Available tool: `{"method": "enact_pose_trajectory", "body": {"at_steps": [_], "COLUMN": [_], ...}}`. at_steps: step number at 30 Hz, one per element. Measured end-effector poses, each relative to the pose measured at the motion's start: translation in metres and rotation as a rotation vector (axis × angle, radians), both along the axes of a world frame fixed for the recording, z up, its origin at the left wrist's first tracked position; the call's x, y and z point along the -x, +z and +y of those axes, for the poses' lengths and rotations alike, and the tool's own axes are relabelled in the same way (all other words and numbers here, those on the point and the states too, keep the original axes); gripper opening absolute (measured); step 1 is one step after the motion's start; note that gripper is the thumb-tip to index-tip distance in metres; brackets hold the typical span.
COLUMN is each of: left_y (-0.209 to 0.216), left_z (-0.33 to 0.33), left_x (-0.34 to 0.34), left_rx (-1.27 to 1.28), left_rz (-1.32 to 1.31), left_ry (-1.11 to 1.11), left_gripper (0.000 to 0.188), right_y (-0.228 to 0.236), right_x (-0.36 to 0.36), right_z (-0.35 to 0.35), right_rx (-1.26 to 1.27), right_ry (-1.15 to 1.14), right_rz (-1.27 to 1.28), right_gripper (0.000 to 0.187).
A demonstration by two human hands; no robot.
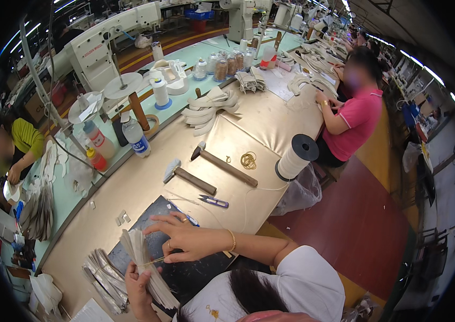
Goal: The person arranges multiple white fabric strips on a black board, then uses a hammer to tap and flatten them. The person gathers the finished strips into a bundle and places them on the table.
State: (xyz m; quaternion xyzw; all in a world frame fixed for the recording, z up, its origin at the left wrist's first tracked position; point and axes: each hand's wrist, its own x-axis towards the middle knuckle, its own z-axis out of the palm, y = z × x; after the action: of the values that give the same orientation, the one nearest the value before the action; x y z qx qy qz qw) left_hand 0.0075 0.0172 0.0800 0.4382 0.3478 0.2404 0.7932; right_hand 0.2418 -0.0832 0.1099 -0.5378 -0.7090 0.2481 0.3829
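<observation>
My left hand (139, 290) is closed around the lower part of a bundle of off-white fabric strips (135, 248). A thin yellowish rubber band (156, 261) runs from the middle of that bundle to my right hand (187, 242). The right thumb and a finger pinch the band and pull it out to the side, while the other fingers reach over the bundle's top. Beneath my hands lies a dark mat (184, 276). More bundles of strips (101, 276) rest left of my left hand.
Beyond the mat lie purple thread snips (214, 201), two hammers (227, 167) and loose rubber bands (248, 160). A large white cord spool (296, 156) stands at the table's right edge. Bottles (135, 137) line the left side. Co-workers in pink (353, 121) and green (26, 139) sit nearby.
</observation>
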Motion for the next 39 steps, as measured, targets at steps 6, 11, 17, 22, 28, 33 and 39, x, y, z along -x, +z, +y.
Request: {"method": "enact_pose_trajectory", "body": {"at_steps": [6,11,17,22,28,33,39], "left_y": [-0.002,-0.002,-0.010,-0.028,-0.027,0.022,0.015], "left_z": [0.004,0.004,0.004,0.029,0.067,0.049,0.060], "left_x": [-0.003,-0.005,0.004,0.035,0.055,0.044,0.086], "left_rx": [-0.008,0.033,0.069,0.145,0.231,0.178,-0.133], "left_rz": [-0.078,-0.132,-0.052,-0.258,-0.455,-0.648,-0.542], "left_ry": [0.142,0.233,0.433,0.266,0.199,0.074,0.278], "left_gripper": [0.076,0.077,0.060,0.053,0.043,0.033,0.045], "right_y": [-0.008,-0.003,-0.001,-0.018,0.020,0.023,0.042], "right_x": [0.000,0.003,-0.003,0.000,0.058,0.099,0.127], "right_z": [0.004,0.011,0.017,0.017,0.016,0.021,0.007], "right_rx": [0.009,-0.032,-0.111,0.006,0.076,0.027,-0.045], "right_ry": [-0.134,-0.136,-0.210,-0.028,1.002,0.980,1.000], "right_rz": [-0.037,0.062,0.207,0.385,0.609,0.222,0.196], "right_gripper": [0.017,0.017,0.014,0.017,0.025,0.028,0.029]}}
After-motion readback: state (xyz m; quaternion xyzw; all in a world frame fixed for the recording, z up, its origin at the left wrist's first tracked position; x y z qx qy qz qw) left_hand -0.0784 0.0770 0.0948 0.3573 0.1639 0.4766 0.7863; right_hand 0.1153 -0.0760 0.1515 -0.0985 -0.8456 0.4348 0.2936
